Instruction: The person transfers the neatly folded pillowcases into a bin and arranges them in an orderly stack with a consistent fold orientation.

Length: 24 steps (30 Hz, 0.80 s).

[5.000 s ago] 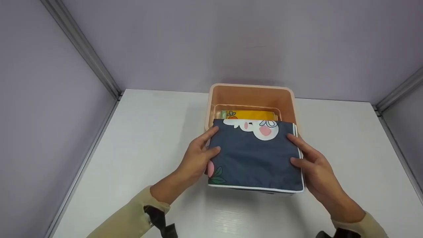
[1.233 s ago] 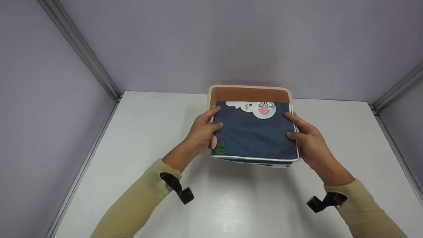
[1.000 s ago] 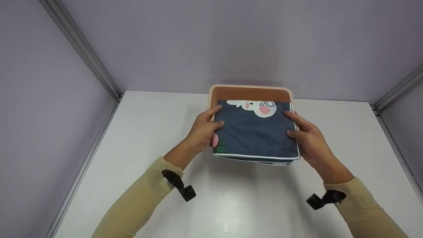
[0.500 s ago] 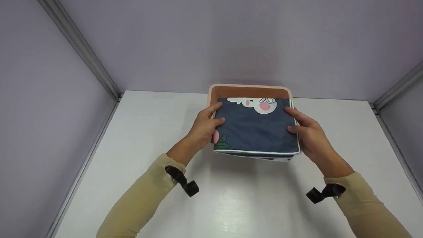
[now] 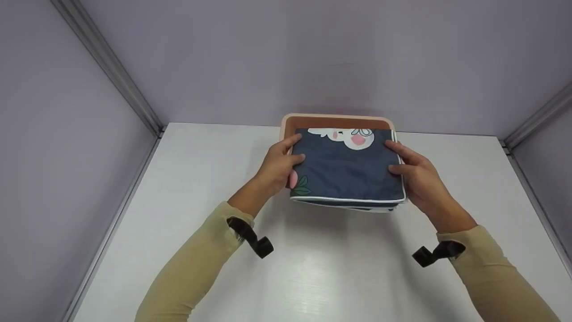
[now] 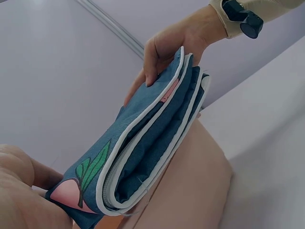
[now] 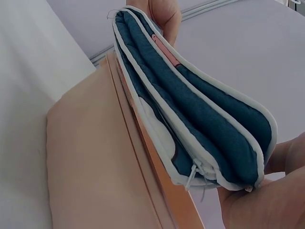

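A folded dark blue cloth cover (image 5: 346,174) with white piping and a printed white cartoon animal lies level over a peach plastic bin (image 5: 337,117). My left hand (image 5: 275,167) pinches its left side, thumb on top. On the opposite side my right hand (image 5: 420,181) grips the edge the same way. In the right wrist view the stacked folds and a zipper pull (image 7: 191,176) show, close above the bin's rim. The left wrist view shows a printed pink fruit with green leaves (image 6: 95,162) at the near left corner. Most of the bin's inside is hidden beneath the cover.
The bin stands on a white table (image 5: 214,179) against the grey back wall (image 5: 330,58). Metal corner posts (image 5: 111,65) edge the side walls. Black wrist cameras (image 5: 250,237) are strapped over both beige sleeves (image 5: 192,268).
Both hands have carried the folded cover away from me, steadily farther over the bin. The yellow item seen in the bin earlier is now covered. The grip is unchanged.
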Tool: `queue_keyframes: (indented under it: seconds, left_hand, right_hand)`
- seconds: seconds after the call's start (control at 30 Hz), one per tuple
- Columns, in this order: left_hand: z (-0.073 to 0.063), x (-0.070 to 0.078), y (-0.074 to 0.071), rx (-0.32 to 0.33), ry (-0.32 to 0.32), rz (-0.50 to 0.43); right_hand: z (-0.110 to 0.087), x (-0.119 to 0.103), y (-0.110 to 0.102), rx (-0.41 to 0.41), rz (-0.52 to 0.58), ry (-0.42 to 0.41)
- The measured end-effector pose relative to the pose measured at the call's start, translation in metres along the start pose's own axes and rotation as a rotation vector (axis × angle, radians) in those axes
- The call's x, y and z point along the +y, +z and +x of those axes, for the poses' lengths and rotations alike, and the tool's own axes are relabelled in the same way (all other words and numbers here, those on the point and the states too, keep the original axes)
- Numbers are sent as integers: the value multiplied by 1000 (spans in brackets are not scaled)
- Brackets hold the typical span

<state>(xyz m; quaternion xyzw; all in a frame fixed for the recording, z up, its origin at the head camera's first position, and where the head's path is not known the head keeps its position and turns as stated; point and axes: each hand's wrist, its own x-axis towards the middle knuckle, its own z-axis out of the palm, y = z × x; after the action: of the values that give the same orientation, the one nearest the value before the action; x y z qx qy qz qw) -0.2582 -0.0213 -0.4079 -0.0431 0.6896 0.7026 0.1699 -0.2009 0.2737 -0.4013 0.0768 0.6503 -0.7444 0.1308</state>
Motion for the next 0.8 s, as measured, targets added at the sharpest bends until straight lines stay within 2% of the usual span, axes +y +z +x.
queue_keyframes:
  seconds: [0.33, 0.8]
  left_hand:
    - [4, 3, 1, 11, -15, -6]
    - [12, 11, 3, 4, 4, -21]
  right_hand:
    - [5, -5, 0, 4, -16, 7]
    - [12, -14, -1, 29, -10, 17]
